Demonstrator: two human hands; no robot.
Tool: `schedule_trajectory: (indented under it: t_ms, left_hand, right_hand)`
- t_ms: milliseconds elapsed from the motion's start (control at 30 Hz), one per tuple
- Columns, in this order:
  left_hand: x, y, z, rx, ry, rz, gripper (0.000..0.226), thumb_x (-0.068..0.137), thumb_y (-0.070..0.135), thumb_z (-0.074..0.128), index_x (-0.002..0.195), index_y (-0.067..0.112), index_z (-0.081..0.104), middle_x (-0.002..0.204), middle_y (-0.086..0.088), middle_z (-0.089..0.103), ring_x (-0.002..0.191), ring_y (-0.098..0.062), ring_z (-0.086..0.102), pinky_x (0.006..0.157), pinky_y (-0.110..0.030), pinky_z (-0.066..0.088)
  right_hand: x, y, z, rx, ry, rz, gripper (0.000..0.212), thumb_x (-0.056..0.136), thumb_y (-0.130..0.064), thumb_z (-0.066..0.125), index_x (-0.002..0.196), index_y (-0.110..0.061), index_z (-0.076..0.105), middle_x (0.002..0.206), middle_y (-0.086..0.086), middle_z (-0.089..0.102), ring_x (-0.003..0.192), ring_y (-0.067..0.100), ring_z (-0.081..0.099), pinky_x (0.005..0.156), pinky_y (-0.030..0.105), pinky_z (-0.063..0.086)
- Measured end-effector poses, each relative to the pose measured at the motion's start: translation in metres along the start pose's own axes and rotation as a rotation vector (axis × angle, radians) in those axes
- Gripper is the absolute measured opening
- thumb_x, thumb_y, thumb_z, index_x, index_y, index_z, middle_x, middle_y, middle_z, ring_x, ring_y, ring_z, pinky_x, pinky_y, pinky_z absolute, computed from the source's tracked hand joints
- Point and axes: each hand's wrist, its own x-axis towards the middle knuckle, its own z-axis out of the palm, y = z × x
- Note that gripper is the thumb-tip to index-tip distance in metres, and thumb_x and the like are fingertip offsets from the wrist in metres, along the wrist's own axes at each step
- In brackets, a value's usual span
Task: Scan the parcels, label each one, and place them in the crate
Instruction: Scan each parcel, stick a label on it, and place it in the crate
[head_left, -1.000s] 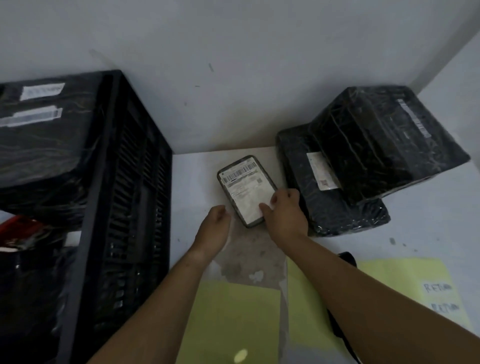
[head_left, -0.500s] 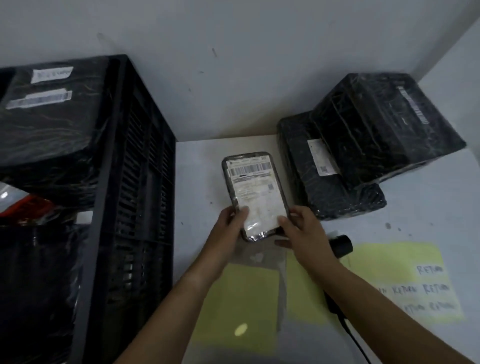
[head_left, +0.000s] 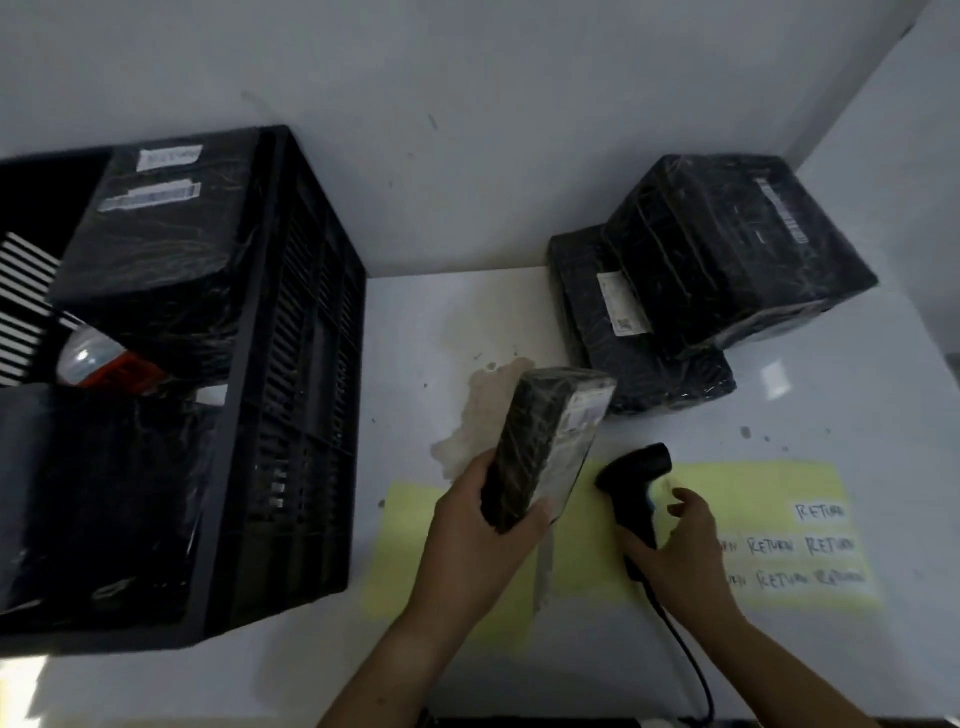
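Counter (head_left: 831, 364): black crate (head_left: 306, 415) at the left edge, with wrapped parcels (head_left: 156, 270) packed inside. Back right corner: two black parcels, the upper one (head_left: 727, 249) tilted on the lower one (head_left: 623, 364). Yellow sheet (head_left: 753, 483) near the front edge, "RETURN" handwritten on it, partly hidden by both hands. Small parcel (head_left: 540, 441) off the counter, tilted, lower end gripped by left hand (head_left: 478, 540). Scanner (head_left: 631, 483) just right of it, right hand (head_left: 680, 551) curled round the handle.
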Motion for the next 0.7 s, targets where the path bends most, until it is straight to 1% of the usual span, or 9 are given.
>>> schedule_trajectory:
  t_ms: [100, 167, 300, 367, 433, 533, 600, 667, 700]
  left_hand:
    - [-0.003, 0.002, 0.003, -0.066, 0.012, -0.021, 0.038, 0.089, 0.033, 0.077, 0.117, 0.048, 0.056, 0.11, 0.035, 0.066, 0.103, 0.011, 0.063, 0.083, -0.01, 0.05]
    - [-0.003, 0.005, 0.006, -0.157, 0.0, -0.06, 0.033, 0.091, 0.031, 0.075, 0.119, 0.04, 0.06, 0.11, 0.028, 0.07, 0.105, 0.006, 0.066, 0.086, -0.015, 0.054]
    - [-0.003, 0.005, 0.005, -0.324, -0.001, -0.153, 0.028, 0.095, 0.027, 0.07, 0.121, 0.029, 0.058, 0.084, 0.027, 0.07, 0.086, 0.007, 0.067, 0.077, -0.014, 0.053]
    - [-0.002, -0.001, 0.001, -0.374, 0.019, -0.212, 0.032, 0.093, 0.035, 0.071, 0.121, 0.032, 0.058, 0.101, 0.013, 0.074, 0.101, -0.005, 0.069, 0.095, -0.032, 0.056]
    - [0.001, -0.004, -0.003, -0.438, 0.004, -0.254, 0.032, 0.094, 0.034, 0.069, 0.125, 0.033, 0.058, 0.119, 0.004, 0.072, 0.113, -0.014, 0.068, 0.105, -0.045, 0.052]
    - [0.009, -0.008, -0.007, -0.54, 0.007, -0.294, 0.033, 0.099, 0.022, 0.064, 0.13, 0.031, 0.057, 0.123, 0.008, 0.073, 0.114, -0.014, 0.069, 0.102, -0.044, 0.055]
    - [0.014, -0.011, -0.007, -0.554, 0.009, -0.294, 0.035, 0.1, 0.021, 0.063, 0.132, 0.032, 0.057, 0.124, 0.009, 0.072, 0.113, -0.014, 0.07, 0.094, -0.041, 0.059]
    - [0.016, -0.011, -0.005, -0.537, 0.001, -0.289, 0.034, 0.1, 0.022, 0.062, 0.132, 0.033, 0.056, 0.123, 0.011, 0.072, 0.111, -0.011, 0.07, 0.085, -0.033, 0.061]
    - [0.015, -0.011, -0.003, -0.53, -0.004, -0.289, 0.034, 0.1, 0.021, 0.062, 0.131, 0.034, 0.056, 0.122, 0.013, 0.072, 0.11, -0.01, 0.07, 0.081, -0.029, 0.061]
  right_hand:
    - [0.011, -0.003, 0.011, -0.099, -0.136, 0.016, 0.102, 0.068, -0.049, 0.086, 0.145, -0.014, 0.028, 0.134, 0.012, 0.052, 0.111, 0.031, 0.062, 0.08, 0.045, 0.057]
    - [0.014, -0.004, 0.013, -0.159, -0.171, 0.009, 0.092, 0.072, -0.042, 0.083, 0.142, -0.014, 0.029, 0.127, 0.01, 0.059, 0.101, 0.028, 0.065, 0.074, 0.041, 0.057]
    - [0.002, -0.008, -0.005, -0.064, -0.192, -0.039, 0.068, 0.082, -0.024, 0.075, 0.138, -0.016, 0.038, 0.099, 0.001, 0.063, 0.069, 0.015, 0.061, 0.06, 0.033, 0.053]
    - [-0.014, -0.012, -0.022, 0.037, -0.215, -0.087, 0.057, 0.086, -0.021, 0.071, 0.134, -0.029, 0.039, 0.09, -0.005, 0.063, 0.061, 0.014, 0.064, 0.055, 0.03, 0.051]
    - [-0.033, -0.012, -0.04, 0.115, -0.262, -0.121, 0.044, 0.092, -0.019, 0.064, 0.124, -0.037, 0.039, 0.088, -0.001, 0.063, 0.067, 0.019, 0.066, 0.058, 0.03, 0.05]
    - [-0.062, -0.013, -0.066, 0.255, -0.282, -0.162, 0.024, 0.096, -0.016, 0.056, 0.115, -0.03, 0.05, 0.078, 0.017, 0.057, 0.06, 0.023, 0.054, 0.063, 0.04, 0.044]
    - [-0.083, -0.024, -0.08, 0.377, -0.258, -0.192, 0.017, 0.097, -0.017, 0.057, 0.108, -0.029, 0.056, 0.069, 0.017, 0.055, 0.054, 0.019, 0.052, 0.061, 0.036, 0.042]
    - [-0.104, -0.044, -0.092, 0.482, -0.237, -0.243, 0.006, 0.095, -0.03, 0.06, 0.1, -0.032, 0.062, 0.062, 0.013, 0.056, 0.05, 0.017, 0.051, 0.055, 0.027, 0.04]
    - [-0.112, -0.055, -0.096, 0.527, -0.242, -0.27, 0.017, 0.088, -0.041, 0.06, 0.098, -0.028, 0.063, 0.061, 0.012, 0.057, 0.047, 0.016, 0.05, 0.052, 0.022, 0.039]
